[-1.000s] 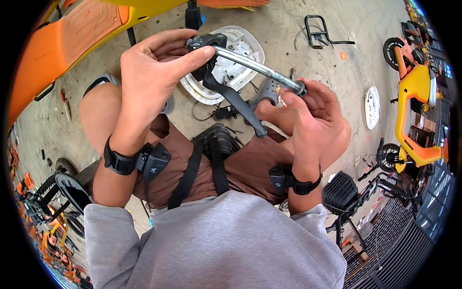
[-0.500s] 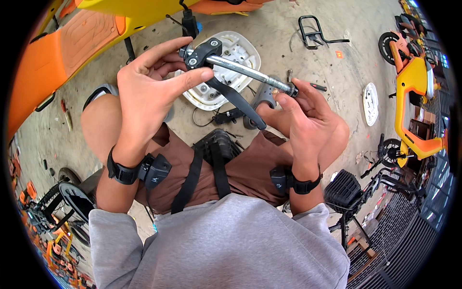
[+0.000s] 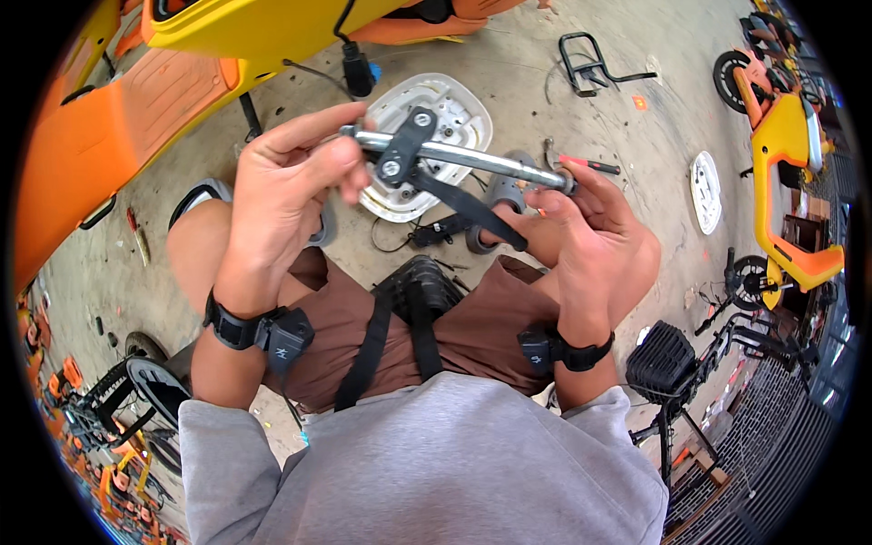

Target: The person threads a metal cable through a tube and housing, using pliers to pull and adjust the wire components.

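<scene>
A long silvery metal bolt (image 3: 472,157) lies across in front of me, sloping down slightly to the right. A black clamp with two screws (image 3: 406,147) sits around it near its left end, and a black lever (image 3: 472,207) runs from the clamp down to the right. My left hand (image 3: 295,173) is closed at the bolt's left end, thumb and forefinger on either side; its lower fingers are blurred behind the clamp. Between thumb and fingers, my right hand (image 3: 595,222) pinches the bolt's threaded right end, where a dark nut-like piece (image 3: 569,182) shows.
A white plastic shell (image 3: 386,207) holding small parts lies on the floor beyond my hands. Around it are a red-handled hammer (image 3: 599,166), a black tubular rack (image 3: 595,64) and a second white shell (image 3: 704,193). A yellow and orange vehicle body (image 3: 163,82) stands at upper left.
My left hand has shifted from the clamp to the bolt's left end. The clamp and lever have turned and sit further in along the bolt; everything held moved slightly right and down.
</scene>
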`<state>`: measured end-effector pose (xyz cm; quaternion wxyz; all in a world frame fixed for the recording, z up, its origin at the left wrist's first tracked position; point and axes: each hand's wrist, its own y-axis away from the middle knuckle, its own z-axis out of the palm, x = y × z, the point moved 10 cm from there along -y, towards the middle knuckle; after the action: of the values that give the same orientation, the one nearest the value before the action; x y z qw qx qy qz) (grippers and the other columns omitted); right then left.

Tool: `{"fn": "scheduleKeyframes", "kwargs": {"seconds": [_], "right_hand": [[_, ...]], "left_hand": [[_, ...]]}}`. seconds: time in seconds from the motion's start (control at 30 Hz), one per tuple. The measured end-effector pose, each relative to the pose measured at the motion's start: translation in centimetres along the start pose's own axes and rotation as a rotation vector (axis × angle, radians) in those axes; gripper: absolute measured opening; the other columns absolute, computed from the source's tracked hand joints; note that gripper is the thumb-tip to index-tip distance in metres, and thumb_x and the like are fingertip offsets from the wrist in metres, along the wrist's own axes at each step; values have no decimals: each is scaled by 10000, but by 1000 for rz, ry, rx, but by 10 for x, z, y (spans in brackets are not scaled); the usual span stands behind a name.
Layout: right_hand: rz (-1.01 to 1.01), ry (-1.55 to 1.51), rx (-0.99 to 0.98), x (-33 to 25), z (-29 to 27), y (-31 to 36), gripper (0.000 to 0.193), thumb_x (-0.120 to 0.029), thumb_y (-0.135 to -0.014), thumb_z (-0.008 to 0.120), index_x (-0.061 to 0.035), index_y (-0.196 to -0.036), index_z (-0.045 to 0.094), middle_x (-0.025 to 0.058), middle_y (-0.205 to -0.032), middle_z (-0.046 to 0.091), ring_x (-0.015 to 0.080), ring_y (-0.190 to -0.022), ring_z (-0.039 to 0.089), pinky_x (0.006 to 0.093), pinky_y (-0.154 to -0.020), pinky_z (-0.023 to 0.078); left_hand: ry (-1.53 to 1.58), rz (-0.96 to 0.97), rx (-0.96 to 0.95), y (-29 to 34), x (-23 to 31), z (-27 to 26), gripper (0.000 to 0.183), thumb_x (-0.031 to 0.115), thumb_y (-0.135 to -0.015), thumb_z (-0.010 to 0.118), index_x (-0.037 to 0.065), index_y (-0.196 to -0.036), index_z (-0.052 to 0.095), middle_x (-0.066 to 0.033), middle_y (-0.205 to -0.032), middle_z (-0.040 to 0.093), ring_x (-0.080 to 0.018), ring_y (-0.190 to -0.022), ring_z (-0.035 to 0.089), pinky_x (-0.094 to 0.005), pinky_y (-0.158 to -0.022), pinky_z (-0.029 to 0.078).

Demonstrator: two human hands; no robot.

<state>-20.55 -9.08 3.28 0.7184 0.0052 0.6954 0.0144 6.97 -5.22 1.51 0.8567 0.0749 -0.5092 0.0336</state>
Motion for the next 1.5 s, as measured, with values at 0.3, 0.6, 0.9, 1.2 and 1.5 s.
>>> {"fn": "scheduleKeyframes", "kwargs": {"seconds": [0.3,0.6,0.9,1.2,1.5], "right_hand": [[-159,-50,-36,-10,-2,0,394,96,-745,771,24,-1116,660,70,-822,699,58,-669,615,180,-553,468],[-449,348,-54,-44,3,8,418,88,-663,826,34,-1058,701,57,-854,694,12,-562,462,176,-557,448],[-388,148,-76,-21,-2,8,405,72,-652,835,46,-1030,688,42,-775,685,-4,-528,448,177,-536,448],[-184,-66,-55,-1,3,3,152,-88,-851,741,42,-874,665,37,-682,648,40,-507,536,189,-471,441],[174,108,-305,27,23,4,559,-483,-1031,372,8,-844,564,75,-607,572,134,-541,561,237,-500,467]], "left_hand": [[-215,81,79,5,11,3,309,114,-900,689,-79,-1137,640,-136,-699,652,-145,-531,602,-225,-424,456],[-261,85,50,7,15,1,355,206,-963,613,-101,-1142,599,-128,-789,641,-161,-547,610,-240,-439,482],[-250,-30,-16,9,7,6,382,258,-1000,553,-92,-1146,600,-85,-741,606,-130,-541,588,-211,-441,426],[-380,33,-125,13,19,17,391,237,-962,620,-91,-1174,599,-92,-765,625,-130,-606,608,-201,-479,437],[-37,-67,-98,9,0,14,348,251,-994,561,-75,-1116,559,-90,-769,601,-122,-556,593,-194,-407,406]]}}
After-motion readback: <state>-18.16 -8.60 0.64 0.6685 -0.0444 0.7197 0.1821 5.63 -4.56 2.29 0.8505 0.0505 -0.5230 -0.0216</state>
